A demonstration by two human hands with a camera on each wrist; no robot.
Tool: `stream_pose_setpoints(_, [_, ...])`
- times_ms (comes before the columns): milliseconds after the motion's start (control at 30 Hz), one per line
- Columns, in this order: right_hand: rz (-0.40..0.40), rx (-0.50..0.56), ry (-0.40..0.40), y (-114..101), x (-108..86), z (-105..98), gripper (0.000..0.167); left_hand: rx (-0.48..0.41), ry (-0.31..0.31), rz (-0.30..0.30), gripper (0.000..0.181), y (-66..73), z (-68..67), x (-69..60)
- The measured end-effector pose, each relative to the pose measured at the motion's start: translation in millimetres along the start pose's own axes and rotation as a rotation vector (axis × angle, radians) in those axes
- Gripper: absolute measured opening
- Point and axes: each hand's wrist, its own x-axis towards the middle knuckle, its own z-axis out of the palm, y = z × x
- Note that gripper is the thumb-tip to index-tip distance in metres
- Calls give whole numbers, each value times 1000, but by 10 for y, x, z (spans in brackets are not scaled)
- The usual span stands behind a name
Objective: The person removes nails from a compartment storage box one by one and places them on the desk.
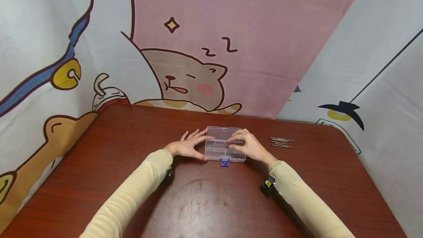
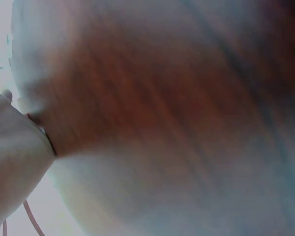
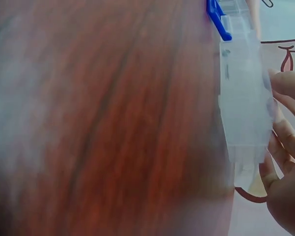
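Note:
A clear plastic compartment box (image 1: 215,154) with a blue latch (image 1: 224,163) lies on the table, its lid (image 1: 218,132) opened toward the back. My left hand (image 1: 189,147) rests along the box's left side, fingers spread and fairly straight, thumb near the front left corner. Above the right-hand compartments is my right hand (image 1: 250,147), fingers bent, with a gap between thumb and index finger; nothing shows between them. The right wrist view catches the box wall (image 3: 245,98) with fingers (image 3: 284,128) behind it. Only part of the left hand (image 2: 17,152) appears in its wrist view.
Several thin metal nails (image 1: 281,141) lie in a loose group to the right of the box. The brown table (image 1: 198,201) ends at a cartoon-printed cloth (image 1: 257,65) behind and at the sides.

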Motion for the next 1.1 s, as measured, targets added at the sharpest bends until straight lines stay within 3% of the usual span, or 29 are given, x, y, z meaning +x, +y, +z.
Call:
stream_pose_setpoints(267, [-60, 74, -12, 3, 78, 93, 19, -6, 4, 7, 82, -4, 0, 10])
stream_pose_setpoints(633, [-21, 110, -61, -98, 169, 171, 20, -1, -8, -4, 83, -2, -7, 9])
stream_pose_setpoints(833, [5, 86, -116, -127, 227, 191, 20, 17, -1, 1, 84, -7, -5, 10])
stream_pose_setpoints(1100, [-29, 46, -148, -175, 294, 205, 17, 15, 2, 15, 82, -11, 1, 13])
